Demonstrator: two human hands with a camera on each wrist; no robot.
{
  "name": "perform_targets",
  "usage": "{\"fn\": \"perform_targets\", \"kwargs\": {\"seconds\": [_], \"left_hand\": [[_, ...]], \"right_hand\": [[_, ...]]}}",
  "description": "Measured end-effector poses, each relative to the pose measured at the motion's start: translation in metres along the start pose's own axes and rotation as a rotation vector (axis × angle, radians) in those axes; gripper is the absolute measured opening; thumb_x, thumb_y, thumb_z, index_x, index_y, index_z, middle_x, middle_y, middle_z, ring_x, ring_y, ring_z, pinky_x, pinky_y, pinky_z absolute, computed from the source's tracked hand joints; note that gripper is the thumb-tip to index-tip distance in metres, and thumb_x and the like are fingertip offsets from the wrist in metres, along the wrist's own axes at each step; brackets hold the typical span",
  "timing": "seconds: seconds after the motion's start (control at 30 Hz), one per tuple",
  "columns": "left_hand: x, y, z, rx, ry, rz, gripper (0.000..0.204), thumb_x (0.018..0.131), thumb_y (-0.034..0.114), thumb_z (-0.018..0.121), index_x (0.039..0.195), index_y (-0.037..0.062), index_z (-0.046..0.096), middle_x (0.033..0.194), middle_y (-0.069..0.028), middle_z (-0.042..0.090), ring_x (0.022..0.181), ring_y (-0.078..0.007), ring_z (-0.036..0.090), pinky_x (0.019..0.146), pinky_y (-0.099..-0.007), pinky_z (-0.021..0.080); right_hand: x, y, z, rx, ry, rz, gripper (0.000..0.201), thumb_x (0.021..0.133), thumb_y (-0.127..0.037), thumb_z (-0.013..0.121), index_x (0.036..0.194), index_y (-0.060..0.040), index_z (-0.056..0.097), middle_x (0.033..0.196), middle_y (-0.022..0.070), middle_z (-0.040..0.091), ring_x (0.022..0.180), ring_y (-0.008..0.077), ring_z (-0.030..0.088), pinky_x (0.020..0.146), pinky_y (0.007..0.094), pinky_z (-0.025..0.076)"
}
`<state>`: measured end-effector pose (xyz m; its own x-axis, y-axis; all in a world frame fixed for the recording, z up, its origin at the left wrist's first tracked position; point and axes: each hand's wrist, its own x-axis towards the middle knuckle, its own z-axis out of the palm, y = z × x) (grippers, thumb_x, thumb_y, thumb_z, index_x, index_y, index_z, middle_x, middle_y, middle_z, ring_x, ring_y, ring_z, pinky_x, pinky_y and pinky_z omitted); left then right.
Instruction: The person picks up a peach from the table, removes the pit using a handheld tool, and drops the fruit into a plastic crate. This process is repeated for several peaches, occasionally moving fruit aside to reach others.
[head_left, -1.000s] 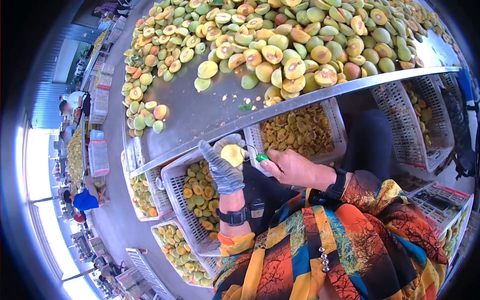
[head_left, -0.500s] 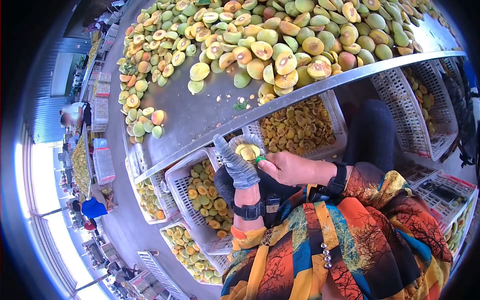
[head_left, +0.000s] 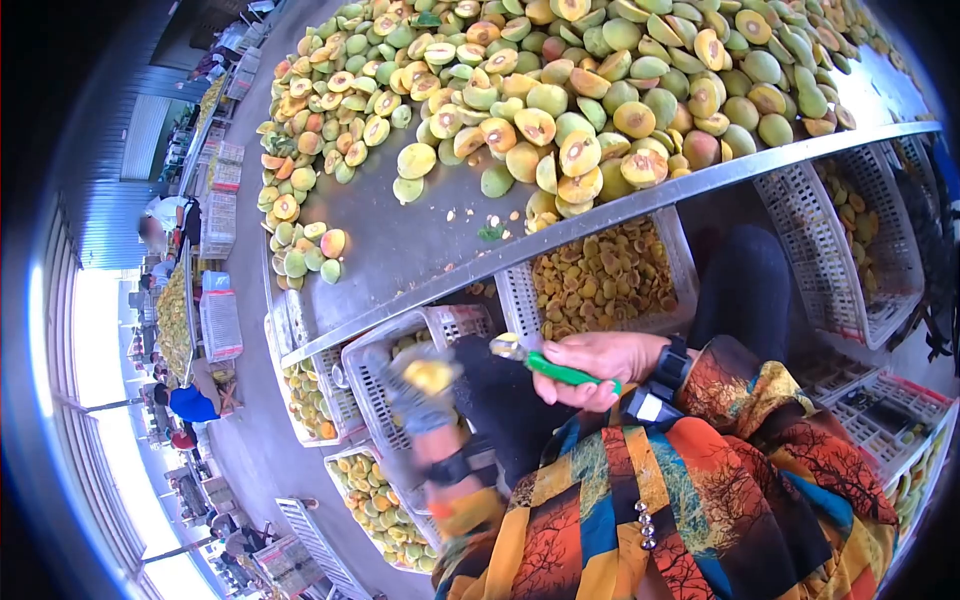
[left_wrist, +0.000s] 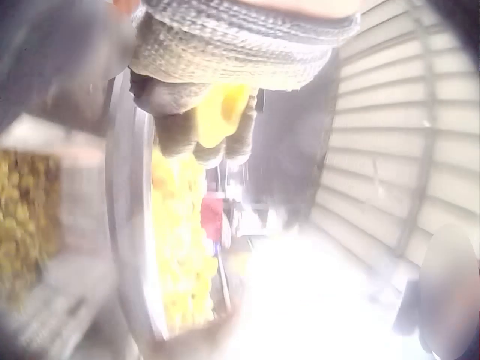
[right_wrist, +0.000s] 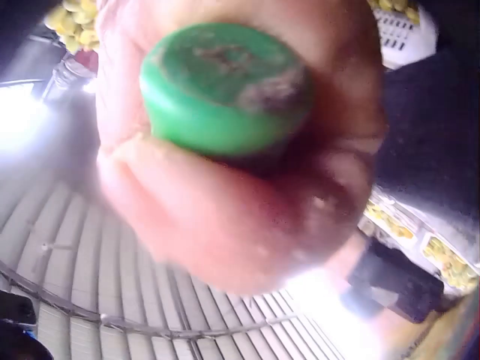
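My left hand [head_left: 412, 402], in a grey knit glove and blurred by motion, holds a yellow-fleshed peach half [head_left: 430, 375] over the left crate [head_left: 468, 318]. The left wrist view shows gloved fingers [left_wrist: 176, 135] curled about this peach half [left_wrist: 219, 116]. My bare right hand [head_left: 615, 352] grips the green handle [head_left: 572, 372] of a pitting tool, whose metal loop [head_left: 510, 348] points left with a bit of yellow flesh at it. Seen from the right wrist, the handle's rounded green end [right_wrist: 225, 90] pokes out of the curled fist.
A metal table [head_left: 390, 235] ahead bears a large heap of halved peaches [head_left: 600, 90]; its raised edge [head_left: 420, 300] runs above the crates. Below it stands a white crate [head_left: 517, 300] of cut yellow pieces. More fruit crates [head_left: 800, 230] stand right and lower left. People work far left.
My left hand has swung left with the peach half, away from the tool. The right hand has drawn the loop out of the fruit and turned, so the whole green handle shows.
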<state>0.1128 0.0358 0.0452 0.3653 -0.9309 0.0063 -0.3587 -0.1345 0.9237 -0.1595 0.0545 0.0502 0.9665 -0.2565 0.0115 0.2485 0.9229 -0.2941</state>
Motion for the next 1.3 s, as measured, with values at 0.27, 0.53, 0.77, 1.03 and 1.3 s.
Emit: {"fn": "perform_targets", "kwargs": {"seconds": [0.27, 0.53, 0.77, 1.03, 1.3], "left_hand": [[0.078, 0.028, -0.025, 0.925, -0.152, 0.496, 0.042, 0.078, 0.035, 0.058, 0.111, 0.0089, 0.055, 0.109, -0.0185, 0.055, 0.100, -0.0333, 0.053, 0.084, -0.0372, 0.042], [0.131, 0.064, 0.209, 1.089, -0.530, 0.587, 0.051, 0.073, 0.026, 0.064, 0.119, 0.0094, 0.048, 0.111, -0.0157, 0.054, 0.104, -0.0310, 0.050, 0.092, -0.0378, 0.038], [0.079, 0.057, 0.148, -0.524, -0.659, -0.211, 0.042, 0.076, 0.030, 0.060, 0.110, 0.0071, 0.053, 0.088, -0.0119, 0.061, 0.059, -0.0191, 0.060, 0.038, -0.0223, 0.043], [0.003, 0.067, 0.117, -0.747, -0.372, -0.447, 0.053, 0.082, 0.056, 0.043, 0.098, 0.0067, 0.054, 0.077, -0.0084, 0.060, 0.065, -0.0175, 0.059, 0.053, -0.0257, 0.049], [-0.009, 0.064, 0.121, -0.802, -0.471, -0.392, 0.063, 0.081, 0.061, 0.038, 0.093, 0.0018, 0.056, 0.073, -0.0086, 0.059, 0.067, -0.0194, 0.059, 0.058, -0.0277, 0.049]], "right_hand": [[-0.029, -0.001, -0.057, -1.948, 1.182, 0.015, 0.026, 0.078, -0.029, 0.057, 0.085, -0.0046, 0.052, 0.068, 0.0176, 0.057, 0.068, 0.0339, 0.058, 0.062, 0.0428, 0.044], [-0.061, 0.000, -0.025, -1.740, 1.166, -0.449, 0.021, 0.076, -0.022, 0.060, 0.085, -0.0049, 0.052, 0.064, 0.0181, 0.055, 0.065, 0.0338, 0.057, 0.055, 0.0431, 0.043], [-0.036, -0.017, -0.005, -1.283, 1.171, -0.731, 0.026, 0.084, -0.026, 0.053, 0.084, -0.0009, 0.049, 0.062, 0.0212, 0.054, 0.061, 0.0400, 0.054, 0.055, 0.0435, 0.042], [0.008, -0.020, 0.001, -1.586, 1.048, -0.524, 0.032, 0.084, -0.031, 0.051, 0.078, 0.0002, 0.049, 0.059, 0.0235, 0.052, 0.059, 0.0424, 0.053, 0.054, 0.0481, 0.041], [0.011, -0.008, 0.012, -1.911, 1.251, -0.401, 0.031, 0.085, -0.031, 0.048, 0.076, -0.0008, 0.048, 0.058, 0.0206, 0.054, 0.057, 0.0358, 0.057, 0.051, 0.0433, 0.045]]}}
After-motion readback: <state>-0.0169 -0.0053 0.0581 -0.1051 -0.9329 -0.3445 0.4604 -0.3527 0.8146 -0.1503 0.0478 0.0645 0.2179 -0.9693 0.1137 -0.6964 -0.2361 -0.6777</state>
